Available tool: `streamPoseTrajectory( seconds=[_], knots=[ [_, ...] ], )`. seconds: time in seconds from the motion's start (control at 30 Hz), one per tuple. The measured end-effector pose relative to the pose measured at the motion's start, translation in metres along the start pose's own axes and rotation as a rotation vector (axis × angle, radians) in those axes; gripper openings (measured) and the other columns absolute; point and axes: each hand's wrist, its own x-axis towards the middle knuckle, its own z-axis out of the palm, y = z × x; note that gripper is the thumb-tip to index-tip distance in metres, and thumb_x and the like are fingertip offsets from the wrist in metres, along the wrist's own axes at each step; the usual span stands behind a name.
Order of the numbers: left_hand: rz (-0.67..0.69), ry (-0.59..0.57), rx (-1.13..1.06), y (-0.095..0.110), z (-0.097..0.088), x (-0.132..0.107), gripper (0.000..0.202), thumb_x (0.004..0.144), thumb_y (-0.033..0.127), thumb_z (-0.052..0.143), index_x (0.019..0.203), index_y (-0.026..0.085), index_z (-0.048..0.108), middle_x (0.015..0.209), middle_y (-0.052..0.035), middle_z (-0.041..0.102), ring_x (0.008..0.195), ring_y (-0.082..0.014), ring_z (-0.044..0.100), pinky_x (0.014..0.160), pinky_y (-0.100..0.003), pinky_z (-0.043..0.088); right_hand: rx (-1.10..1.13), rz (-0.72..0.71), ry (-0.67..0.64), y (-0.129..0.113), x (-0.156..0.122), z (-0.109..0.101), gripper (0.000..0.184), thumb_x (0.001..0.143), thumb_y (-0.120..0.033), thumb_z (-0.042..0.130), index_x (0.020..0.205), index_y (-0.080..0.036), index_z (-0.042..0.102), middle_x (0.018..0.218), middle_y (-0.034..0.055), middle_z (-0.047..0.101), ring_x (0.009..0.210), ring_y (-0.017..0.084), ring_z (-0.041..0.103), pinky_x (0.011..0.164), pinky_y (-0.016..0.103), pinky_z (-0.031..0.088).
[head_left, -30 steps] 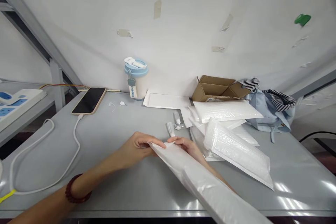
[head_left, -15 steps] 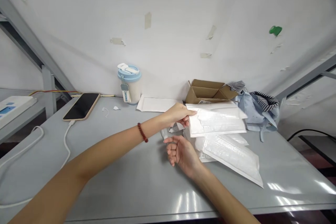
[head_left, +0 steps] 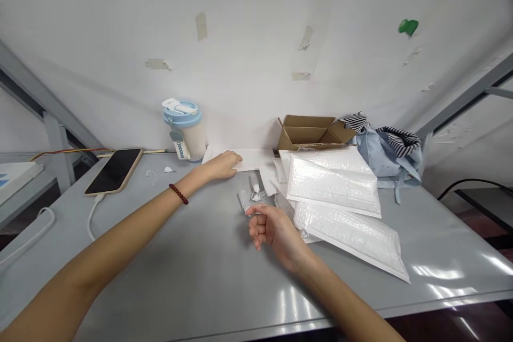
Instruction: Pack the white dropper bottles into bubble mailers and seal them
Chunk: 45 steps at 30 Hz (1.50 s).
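Observation:
My left hand (head_left: 223,165) lies over a flat white padded envelope (head_left: 256,158) at the back, its fingers stretched across that envelope's front edge. The fingertips are partly hidden. My right hand (head_left: 276,232) hovers above the table palm inward, its fingers loosely curled and apart, with nothing in them. Just beyond it are small clear plastic vials or tubes (head_left: 244,200), too small to make out fully. To its right, several white padded envelopes (head_left: 334,184) lie in an overlapping heap, one bubble-textured envelope (head_left: 356,232) slanting toward the table's front.
A blue-lidded cup (head_left: 185,131) stands by the wall, left of my left hand. A phone (head_left: 114,171) with a white cable lies farther left. Behind the heap sit an open cardboard box (head_left: 308,131) and a light-blue cloth bag (head_left: 372,152). Small white scraps (head_left: 169,169) lie near the cup.
My left hand has let go of a padded envelope, which now lies on the heap, and has moved left to the one by the wall. My right hand has barely moved.

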Motion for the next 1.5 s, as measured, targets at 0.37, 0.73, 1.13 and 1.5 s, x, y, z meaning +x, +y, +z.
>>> streamPoseTrajectory(
  seconds=[0.37, 0.73, 1.13, 1.5],
  knots=[
    [-0.176, 0.211, 0.307, 0.03, -0.012, -0.023, 0.028, 0.089, 0.006, 0.044, 0.114, 0.004, 0.056, 0.103, -0.0191, 0.066, 0.093, -0.0268, 0.065, 0.081, -0.04, 0.052, -0.061, -0.097, 0.086, -0.004, -0.002, -0.006, 0.019, 0.08, -0.034, 0.058, 0.086, -0.016, 0.061, 0.072, 0.0033, 0.064, 0.054, 0.012, 0.056, 0.048, 0.024, 0.043],
    [0.506, 0.409, 0.223, 0.008, 0.012, -0.16, 0.044, 0.09, 0.006, 0.039, 0.125, 0.025, 0.057, 0.135, -0.0062, 0.056, 0.135, -0.0248, 0.037, 0.109, -0.044, 0.036, 0.062, 0.113, -0.069, -0.014, -0.01, -0.003, 0.045, 0.074, -0.041, 0.069, 0.111, -0.016, 0.062, 0.081, 0.0065, 0.07, 0.075, 0.02, 0.065, 0.069, 0.03, 0.047],
    [-0.506, -0.016, -1.044, -0.019, -0.025, -0.175, 0.044, 0.086, 0.053, 0.05, 0.112, 0.021, 0.066, 0.106, -0.0075, 0.071, 0.104, -0.0262, 0.063, 0.084, -0.031, 0.051, -1.126, -0.171, -0.049, 0.003, -0.006, 0.0, 0.038, 0.078, -0.013, 0.045, 0.11, -0.019, 0.064, 0.081, 0.0048, 0.065, 0.067, 0.019, 0.056, 0.062, 0.032, 0.042],
    [-0.62, -0.112, -1.162, 0.029, 0.006, -0.165, 0.023, 0.074, 0.038, 0.064, 0.073, 0.016, 0.066, 0.068, 0.0007, 0.066, 0.062, -0.0164, 0.06, 0.054, -0.022, 0.043, -1.669, -0.543, -0.281, 0.037, -0.024, 0.03, 0.104, 0.078, -0.052, 0.061, 0.147, 0.001, 0.004, 0.151, 0.0327, 0.01, 0.139, 0.046, 0.006, 0.105, 0.066, 0.021]
  ],
)
